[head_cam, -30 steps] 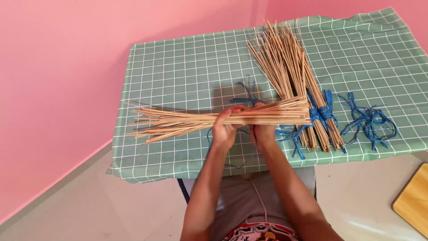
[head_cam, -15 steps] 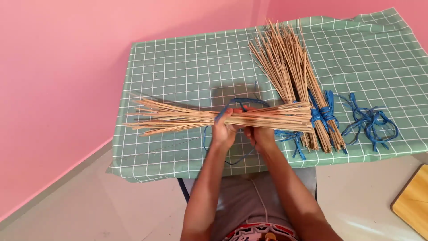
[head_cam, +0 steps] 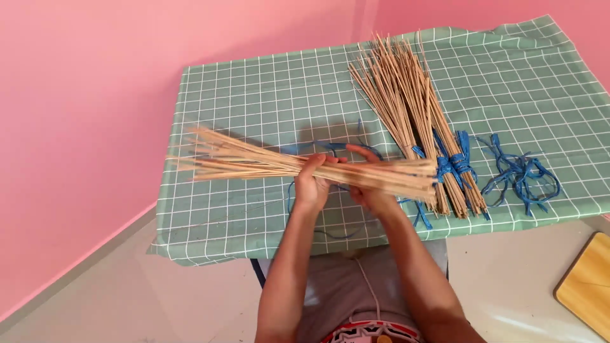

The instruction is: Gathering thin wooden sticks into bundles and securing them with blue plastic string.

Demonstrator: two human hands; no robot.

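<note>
A loose bundle of thin tan sticks (head_cam: pixel 254 163) lies sideways in the air above the green checked tablecloth (head_cam: pixel 267 95), its splayed end pointing left. My left hand (head_cam: pixel 312 184) grips the bundle around its middle. My right hand (head_cam: pixel 373 190) holds it just to the right, fingers curled over the sticks. A blue string (head_cam: pixel 330 147) loops behind the bundle near my hands and trails down across the cloth.
Tied stick bundles (head_cam: pixel 413 108) with blue bindings (head_cam: pixel 454 164) lie on the table to the right. A heap of loose blue strings (head_cam: pixel 521 174) lies further right. A wooden board (head_cam: pixel 588 292) sits on the floor at lower right. A pink wall stands to the left.
The held bundle has lifted a little and tilted, its left end now higher. The blue string has come up around the bundle near my hands.
</note>
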